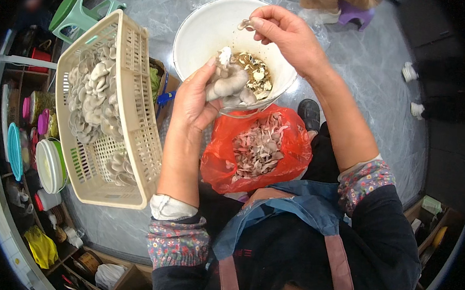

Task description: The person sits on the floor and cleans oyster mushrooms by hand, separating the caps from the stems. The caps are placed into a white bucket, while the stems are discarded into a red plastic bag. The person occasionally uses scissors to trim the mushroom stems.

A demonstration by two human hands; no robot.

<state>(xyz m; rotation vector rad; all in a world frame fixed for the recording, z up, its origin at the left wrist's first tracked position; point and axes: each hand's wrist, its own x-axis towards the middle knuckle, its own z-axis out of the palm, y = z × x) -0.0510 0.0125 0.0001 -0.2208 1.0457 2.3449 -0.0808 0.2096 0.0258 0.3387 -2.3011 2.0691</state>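
My left hand (197, 92) grips a cluster of grey oyster mushrooms (231, 82), its pale stem base pointing up. Above the far right rim of a white tub (200, 25), my right hand (286, 37) pinches a small mushroom piece (245, 24) between thumb and fingers. Whitish scraps and brown crumbs (257, 74) lie at the bottom of the tub. Nearer my body, a red plastic bag (219, 160) holds torn mushroom strips (258, 147). On the left, a cream plastic crate (138, 110) contains many whole oyster mushroom clusters (94, 91).
A green plastic stool (84, 11) stands behind the crate. Beside the crate is a cardboard box (167, 100) with green leaves. Shelves with tubs and jars (49, 164) line the left side. Other people's legs and a purple stool (357, 14) appear at the back right.
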